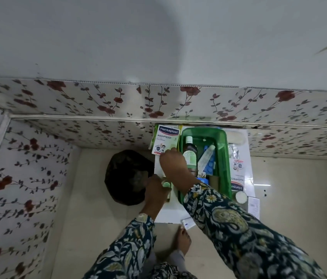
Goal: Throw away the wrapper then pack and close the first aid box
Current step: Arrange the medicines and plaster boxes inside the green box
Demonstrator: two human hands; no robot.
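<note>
Leftmost, a black bag-lined bin point(127, 178) sits on the floor beside the white table point(170, 212). Left hand point(155, 191) is closed around a small green-capped item point(166, 185), identity unclear, at the table's left edge. Right hand point(175, 164) pinches the near edge of the white Hansaplast plaster card point(165, 140), long axis running away from the person. Green plastic first aid box point(226, 158) lies open just right of the card, part-filled. Judgement: card goes right into the box; right hand is nearer.
</note>
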